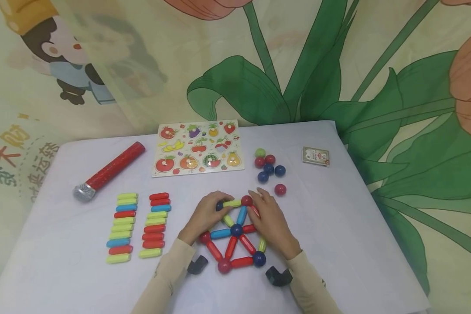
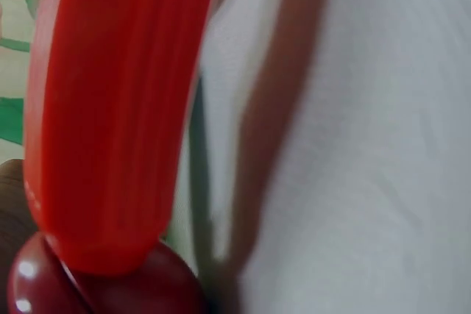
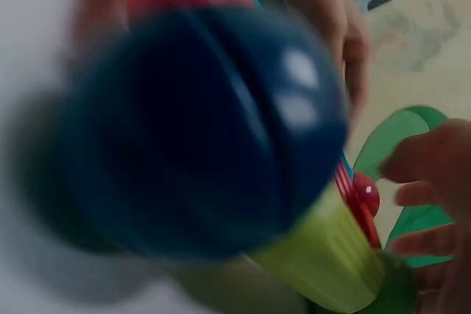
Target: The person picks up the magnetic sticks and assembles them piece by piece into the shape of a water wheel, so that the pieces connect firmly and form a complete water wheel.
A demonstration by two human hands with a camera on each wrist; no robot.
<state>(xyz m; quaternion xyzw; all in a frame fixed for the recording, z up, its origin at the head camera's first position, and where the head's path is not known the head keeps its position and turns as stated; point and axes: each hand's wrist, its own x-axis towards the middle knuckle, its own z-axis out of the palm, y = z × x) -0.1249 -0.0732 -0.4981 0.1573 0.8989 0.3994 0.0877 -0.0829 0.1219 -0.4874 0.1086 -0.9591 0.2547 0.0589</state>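
A flat wheel of coloured rods and balls lies in front of me, with a blue hub ball at its middle. At its upper left corner my left hand pinches a blue ball, beside a yellow-green rod. My right hand lies over the wheel's right side, fingers loosely spread near a red ball and touching a red rod; its palm hides that corner. Close up in the left wrist view are a red rod and red ball; a blue ball fills the right wrist view.
Two columns of rods lie left of the wheel. Loose balls, a small card box, a fruit puzzle board and a red microphone lie farther back. Black wrist devices show below the wheel.
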